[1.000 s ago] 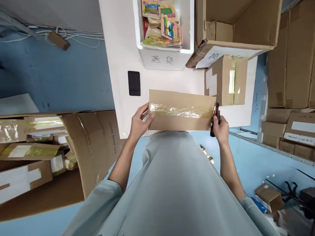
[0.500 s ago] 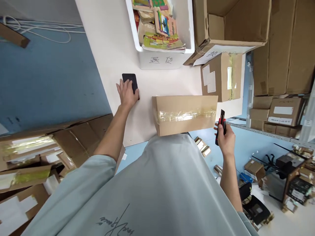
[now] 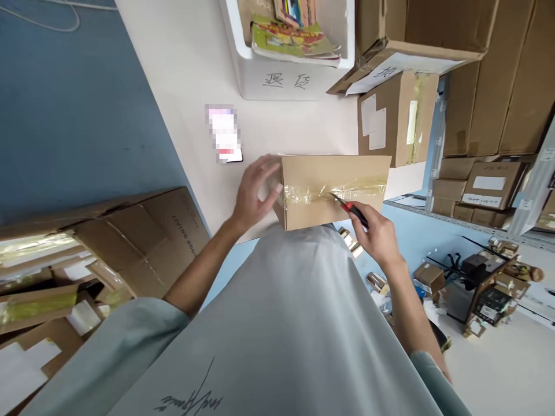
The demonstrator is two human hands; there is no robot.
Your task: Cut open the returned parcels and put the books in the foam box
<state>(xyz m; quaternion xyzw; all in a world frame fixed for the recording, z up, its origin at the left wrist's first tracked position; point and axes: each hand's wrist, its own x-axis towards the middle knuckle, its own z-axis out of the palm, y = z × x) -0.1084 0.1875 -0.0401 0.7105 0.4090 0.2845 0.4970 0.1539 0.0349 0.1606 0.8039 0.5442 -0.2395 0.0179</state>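
Note:
A brown cardboard box (image 3: pixel 336 173) lies at the table's near edge, with clear shiny tape (image 3: pixel 303 194) running along its top face. My right hand (image 3: pixel 376 234) grips a red and black utility knife (image 3: pixel 356 215), its tip at the tape near the middle of the box. My left hand (image 3: pixel 255 193) is at the box's left end, fingers spread and slightly blurred; whether it touches the cardboard I cannot tell. Beyond that hand a phone (image 3: pixel 224 136) lies on the white table (image 3: pixel 277 130), its screen lit and pixelated.
A white bin (image 3: pixel 277 81) of booklets (image 3: pixel 295 40) stands at the back. To its right are an open carton (image 3: pixel 433 52) and a taped box (image 3: pixel 385 124) with labels. Several cartons (image 3: pixel 147 242) are stacked at lower left, others on a shelf (image 3: pixel 489 185) at right.
My left hand has left the phone and moved right to the box end. The phone screen is now lit. My right hand has brought the knife left onto the box's tape.

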